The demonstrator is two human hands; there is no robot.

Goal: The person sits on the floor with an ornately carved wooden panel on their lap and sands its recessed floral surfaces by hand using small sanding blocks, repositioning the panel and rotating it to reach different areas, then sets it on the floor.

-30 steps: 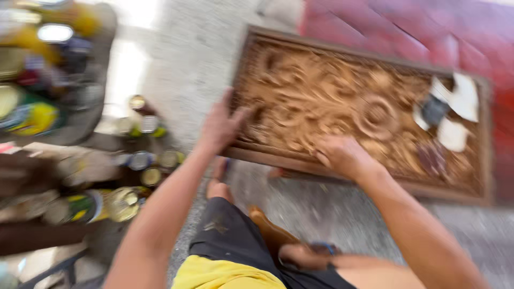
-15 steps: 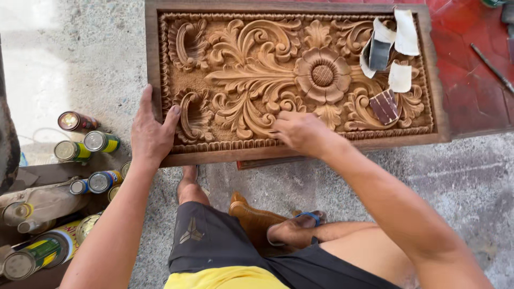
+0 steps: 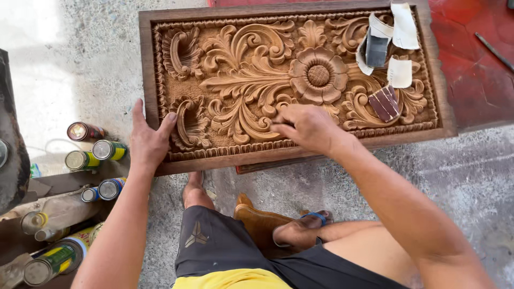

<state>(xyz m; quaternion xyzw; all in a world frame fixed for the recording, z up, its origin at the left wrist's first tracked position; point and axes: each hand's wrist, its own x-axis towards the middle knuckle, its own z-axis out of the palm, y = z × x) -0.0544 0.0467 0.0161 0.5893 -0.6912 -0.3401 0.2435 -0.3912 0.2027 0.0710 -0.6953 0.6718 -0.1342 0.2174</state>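
A rectangular carved wooden panel point(image 3: 251, 69) with leaf scrolls and a central flower lies on the concrete floor before me. My left hand point(image 3: 150, 140) rests flat on its lower left corner, fingers spread over the frame. My right hand point(image 3: 306, 127) presses curled fingers onto the carving near the lower middle, just below the flower; whether something is under the fingers is hidden. Several folded pieces of sandpaper point(image 3: 386, 51) lie on the panel's right end.
Several spray cans point(image 3: 96, 152) lie and stand at the left beside dark wooden boards. A red surface point(image 3: 476, 69) with a thin dark tool is at the upper right. My legs and a small wooden stool point(image 3: 257, 222) are below the panel.
The view has steadied and come closer to the panel. My right hand has shifted slightly over the carving near the lower middle; my left hand stays on the lower left corner.
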